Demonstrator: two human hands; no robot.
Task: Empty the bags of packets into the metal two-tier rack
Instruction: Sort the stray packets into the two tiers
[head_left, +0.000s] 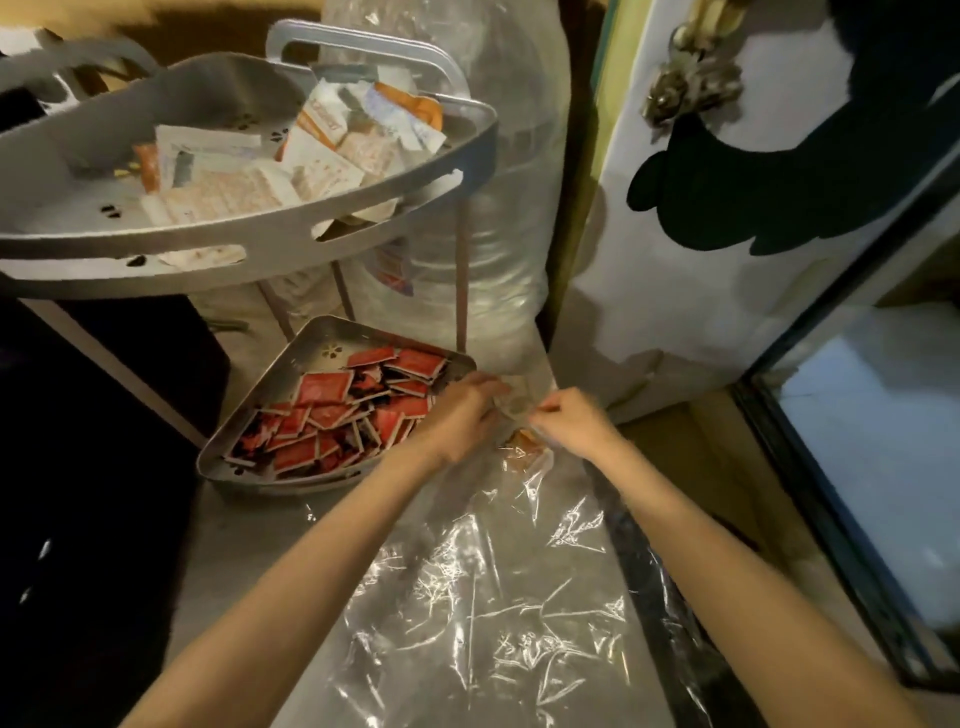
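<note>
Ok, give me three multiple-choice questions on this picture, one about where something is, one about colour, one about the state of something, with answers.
1. Where do the red packets lie?
A. upper tier
B. lower tier
C. on the clear plastic bag

2. What colour are most packets in the upper tier?
A. white and orange
B. green
C. black

3. What are the left hand and right hand doing?
A. resting flat on the counter
B. holding the rack's handle
C. both pinching the end of the clear plastic bag

Answers: B, the red pile fills the lower tier; A, pale packets with orange print; C, fingers meet at the bag's bunched end.
</note>
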